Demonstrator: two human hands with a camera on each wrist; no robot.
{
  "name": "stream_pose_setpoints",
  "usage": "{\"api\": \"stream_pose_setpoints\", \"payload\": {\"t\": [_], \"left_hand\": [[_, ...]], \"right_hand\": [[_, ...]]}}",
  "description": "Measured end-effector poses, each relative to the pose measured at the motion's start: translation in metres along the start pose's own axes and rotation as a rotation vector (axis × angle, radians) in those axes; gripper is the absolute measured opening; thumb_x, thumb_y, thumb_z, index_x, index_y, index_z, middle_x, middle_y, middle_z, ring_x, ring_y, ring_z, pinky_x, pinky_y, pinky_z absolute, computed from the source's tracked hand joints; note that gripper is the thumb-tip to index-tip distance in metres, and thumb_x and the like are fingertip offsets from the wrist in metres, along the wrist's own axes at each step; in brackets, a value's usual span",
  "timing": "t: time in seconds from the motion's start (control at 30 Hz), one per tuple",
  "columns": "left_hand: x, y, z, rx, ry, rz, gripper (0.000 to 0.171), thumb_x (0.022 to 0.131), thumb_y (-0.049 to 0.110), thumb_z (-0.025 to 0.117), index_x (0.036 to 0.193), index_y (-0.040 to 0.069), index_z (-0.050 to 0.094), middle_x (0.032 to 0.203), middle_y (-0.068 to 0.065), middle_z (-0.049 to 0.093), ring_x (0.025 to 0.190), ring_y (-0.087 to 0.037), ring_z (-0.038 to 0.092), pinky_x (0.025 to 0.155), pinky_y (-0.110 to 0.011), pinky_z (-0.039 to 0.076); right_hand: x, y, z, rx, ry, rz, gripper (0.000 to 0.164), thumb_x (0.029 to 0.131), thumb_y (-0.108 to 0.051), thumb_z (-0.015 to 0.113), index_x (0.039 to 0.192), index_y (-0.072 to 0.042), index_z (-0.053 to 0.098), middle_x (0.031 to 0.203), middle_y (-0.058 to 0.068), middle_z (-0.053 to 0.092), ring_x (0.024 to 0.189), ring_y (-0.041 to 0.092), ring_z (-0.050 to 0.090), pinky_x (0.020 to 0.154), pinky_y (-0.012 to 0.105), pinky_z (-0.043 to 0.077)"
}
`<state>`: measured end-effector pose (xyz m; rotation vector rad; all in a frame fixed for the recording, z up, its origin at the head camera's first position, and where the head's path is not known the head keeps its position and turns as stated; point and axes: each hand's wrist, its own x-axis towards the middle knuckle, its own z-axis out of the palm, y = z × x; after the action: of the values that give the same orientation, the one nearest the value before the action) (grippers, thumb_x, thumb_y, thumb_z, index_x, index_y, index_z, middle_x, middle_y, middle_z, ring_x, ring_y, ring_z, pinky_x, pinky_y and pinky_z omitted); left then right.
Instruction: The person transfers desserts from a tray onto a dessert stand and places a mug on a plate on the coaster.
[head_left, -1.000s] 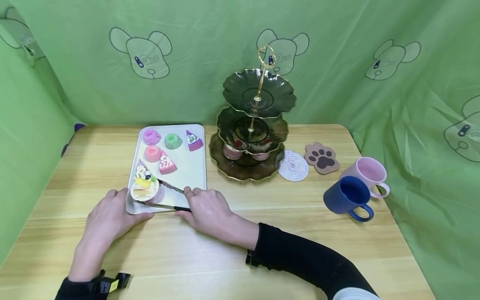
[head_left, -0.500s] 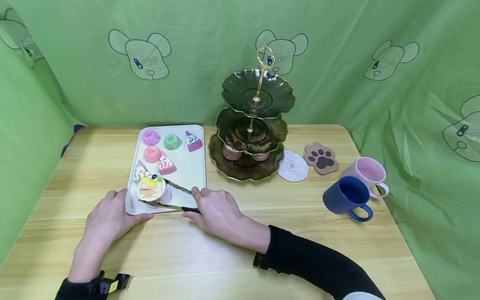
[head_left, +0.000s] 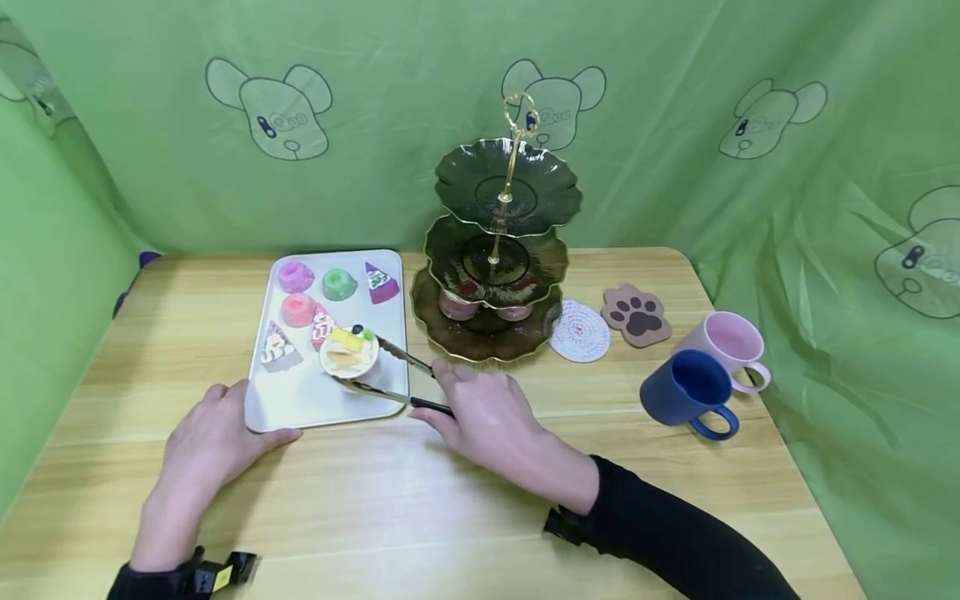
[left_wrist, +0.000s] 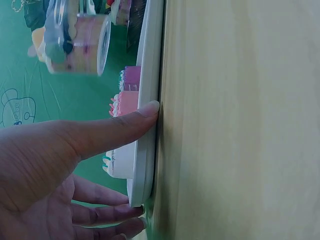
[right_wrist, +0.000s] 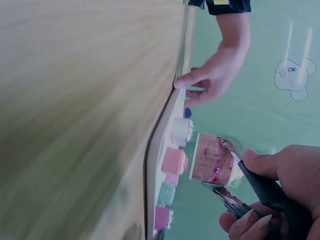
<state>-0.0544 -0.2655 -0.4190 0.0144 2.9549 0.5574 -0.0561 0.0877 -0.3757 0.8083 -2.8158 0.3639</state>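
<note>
My right hand [head_left: 495, 417] holds black-handled serving tongs [right_wrist: 265, 190]. Between their tips is a toy cake cup [right_wrist: 212, 159] with pink layers, topped with cream and yellow fruit. Both wrist views show this cup raised off the white tray [head_left: 300, 400]. My left hand [head_left: 206, 433] holds the tray's near left corner, thumb along the front edge and fingers at the left side. On the tray lie a white-topped cake slice [head_left: 279, 348], a pink slice [head_left: 321, 325], a purple slice [head_left: 381, 283], and purple [head_left: 296, 277], green [head_left: 339, 285] and pink ring cakes [head_left: 298, 309].
Right of the tray stands a three-tier dark stand [head_left: 487, 329] with a gold handle; pink cups [head_left: 459, 307] sit on its bottom tier. Further right are a round woven coaster [head_left: 580, 332], a paw-shaped coaster [head_left: 636, 317], a blue mug [head_left: 684, 390] and a pink mug [head_left: 723, 342].
My right hand has moved right with the tongs, lifting the cake cup from the tray's near left corner and carrying it rightward above the tray. My left hand stays at the corner.
</note>
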Motion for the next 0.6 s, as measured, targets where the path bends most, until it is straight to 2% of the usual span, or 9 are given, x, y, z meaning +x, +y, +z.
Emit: {"api": "stream_pose_setpoints", "payload": {"t": [0.27, 0.6], "left_hand": [[-0.001, 0.0, 0.0, 0.009, 0.005, 0.007, 0.102, 0.074, 0.058, 0.092, 0.137, -0.012, 0.055, 0.109, -0.033, 0.059, 0.092, -0.042, 0.057, 0.066, -0.053, 0.049], [-0.002, 0.001, 0.0, 0.013, -0.002, -0.003, 0.101, 0.074, 0.061, 0.091, 0.135, -0.011, 0.055, 0.108, -0.031, 0.058, 0.088, -0.041, 0.056, 0.064, -0.051, 0.048]], "right_hand": [[-0.012, 0.024, -0.011, -0.007, 0.004, 0.063, 0.07, 0.095, -0.056, 0.075, 0.136, 0.001, 0.068, 0.105, 0.013, 0.077, 0.082, 0.027, 0.075, 0.056, 0.045, 0.057], [-0.023, 0.05, -0.017, -0.048, 0.044, 0.086, 0.068, 0.095, -0.053, 0.076, 0.132, 0.003, 0.071, 0.1, 0.015, 0.078, 0.067, 0.025, 0.071, 0.045, 0.035, 0.048]]}}
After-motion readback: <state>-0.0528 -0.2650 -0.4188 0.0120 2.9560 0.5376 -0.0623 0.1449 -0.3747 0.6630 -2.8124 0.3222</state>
